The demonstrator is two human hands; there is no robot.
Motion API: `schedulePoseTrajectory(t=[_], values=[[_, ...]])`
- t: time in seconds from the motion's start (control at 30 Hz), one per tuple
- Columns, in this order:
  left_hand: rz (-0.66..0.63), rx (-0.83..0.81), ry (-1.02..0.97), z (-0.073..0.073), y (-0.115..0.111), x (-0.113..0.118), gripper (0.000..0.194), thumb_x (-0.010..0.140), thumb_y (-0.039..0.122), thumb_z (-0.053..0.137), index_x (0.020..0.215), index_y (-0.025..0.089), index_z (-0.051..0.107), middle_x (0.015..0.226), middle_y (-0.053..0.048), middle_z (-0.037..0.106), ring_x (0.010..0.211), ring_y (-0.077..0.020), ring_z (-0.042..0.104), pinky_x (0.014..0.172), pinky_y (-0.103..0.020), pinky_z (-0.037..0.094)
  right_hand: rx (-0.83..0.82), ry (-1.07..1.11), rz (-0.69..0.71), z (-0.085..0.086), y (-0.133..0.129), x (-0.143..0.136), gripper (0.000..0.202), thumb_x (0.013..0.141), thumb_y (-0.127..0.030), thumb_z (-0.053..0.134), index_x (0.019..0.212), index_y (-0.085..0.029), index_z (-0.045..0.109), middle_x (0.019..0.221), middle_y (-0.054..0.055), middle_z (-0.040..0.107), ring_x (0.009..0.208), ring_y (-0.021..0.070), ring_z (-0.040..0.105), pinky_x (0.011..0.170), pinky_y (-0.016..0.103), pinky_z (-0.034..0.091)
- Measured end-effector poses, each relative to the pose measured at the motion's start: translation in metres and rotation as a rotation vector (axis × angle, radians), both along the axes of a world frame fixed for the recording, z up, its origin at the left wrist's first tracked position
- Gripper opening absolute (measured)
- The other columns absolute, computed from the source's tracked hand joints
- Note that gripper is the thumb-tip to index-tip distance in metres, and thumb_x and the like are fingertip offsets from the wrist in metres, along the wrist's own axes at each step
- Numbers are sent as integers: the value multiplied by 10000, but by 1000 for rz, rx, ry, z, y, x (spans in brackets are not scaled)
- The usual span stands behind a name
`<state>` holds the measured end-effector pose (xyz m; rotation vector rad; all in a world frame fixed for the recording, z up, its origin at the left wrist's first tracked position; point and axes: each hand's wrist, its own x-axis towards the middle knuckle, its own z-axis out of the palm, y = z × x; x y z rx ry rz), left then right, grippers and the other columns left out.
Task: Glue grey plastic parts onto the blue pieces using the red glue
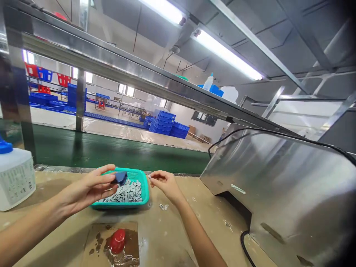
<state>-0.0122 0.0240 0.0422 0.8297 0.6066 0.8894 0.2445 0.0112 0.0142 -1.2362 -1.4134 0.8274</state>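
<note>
My left hand (96, 185) grips a dark blue piece (120, 178) between thumb and fingers, above the left part of a teal basket (145, 193). Many small grey-white parts (130, 192) lie in the basket. Just off the basket's right side, my right hand (165, 184) pinches a small whitish part (150, 177) at its fingertips. Two small pieces (163, 207) rest on the table below that hand. Nearer to me, a red oval object (118, 241) sits on a wet, brown-stained plate (133, 237).
A white jug (16, 178) with a blue cap stands at the left. A large metal housing (272, 178) with a black cable fills the right side. Behind the table runs a green belt (139, 155), under a metal shelf (133, 70) that holds a bottle (208, 82).
</note>
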Motion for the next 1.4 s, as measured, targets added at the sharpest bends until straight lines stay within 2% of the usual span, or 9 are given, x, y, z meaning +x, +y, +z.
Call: schedulePoseTrajectory(t=[0.07, 0.2, 0.37, 0.57, 0.73, 0.83, 1.0, 1.13, 1.4], values=[[46, -59, -11, -12, -7, -18, 423, 582, 39, 677, 969, 198, 617, 873, -37, 650, 662, -104, 616, 636, -191, 536, -20, -14, 4, -12, -13, -5, 196, 586, -294, 706, 706, -153, 641, 643, -1, 617, 579, 123, 572, 574, 253, 479], [65, -15, -23, -17, -2, -28, 380, 625, -4, 614, 973, 146, 652, 954, -62, 653, 702, -92, 615, 649, -119, 525, -69, -42, -81, -59, -42, -6, 237, 599, -354, 687, 691, -149, 614, 601, 17, 614, 573, 152, 599, 578, 280, 498], [54, 29, 12, -18, 5, -27, 317, 561, 33, 676, 845, 171, 701, 908, -37, 676, 755, -111, 618, 656, -98, 511, -12, -101, -152, -92, -57, 6, 240, 599, -361, 689, 679, -156, 593, 795, 76, 648, 882, 223, 610, 849, 346, 458], [85, 114, 124, -28, 6, -26, 223, 578, 174, 708, 801, 170, 697, 898, -43, 672, 854, -136, 595, 730, -145, 493, 40, -166, -207, -81, -47, 22, 221, 643, -361, 640, 703, -158, 578, 835, 94, 617, 871, 232, 583, 862, 400, 430], [12, 175, 202, -39, 11, -26, 221, 656, 297, 670, 827, 159, 661, 869, -47, 659, 805, -126, 596, 720, -183, 479, 25, -262, 53, -47, -55, -25, 101, 692, -247, 611, 756, -175, 642, 805, 51, 623, 749, 171, 595, 701, 272, 487], [-78, 259, 293, -44, 15, -31, 263, 697, 368, 621, 866, 168, 640, 841, -38, 649, 755, -124, 597, 670, -197, 472, 87, -471, 205, -34, -69, -52, 118, 746, -185, 568, 809, -198, 666, 779, 32, 642, 731, 147, 593, 672, 234, 470], [-103, 279, 357, -50, 20, -35, 269, 657, 328, 662, 883, 183, 635, 776, -1, 638, 675, -89, 574, 678, -195, 461, 133, -605, 131, -46, -76, -47, 113, 735, -151, 584, 778, -194, 679, 728, 33, 665, 666, 144, 603, 623, 233, 473], [-66, 221, 389, -55, 20, -33, 339, 615, 312, 693, 927, 196, 631, 859, -23, 652, 765, -117, 593, 735, -214, 467, 68, -610, 190, -57, -69, -30, 105, 703, -137, 613, 685, -200, 694, 700, 34, 688, 674, 158, 627, 642, 249, 483], [-7, 257, 475, -52, 15, -32, 389, 576, 366, 695, 928, 208, 642, 923, -56, 654, 843, -187, 609, 701, -245, 490, 38, -638, 180, -58, -68, -25, 123, 692, -132, 612, 667, -209, 705, 682, 32, 695, 664, 157, 650, 621, 237, 498]])
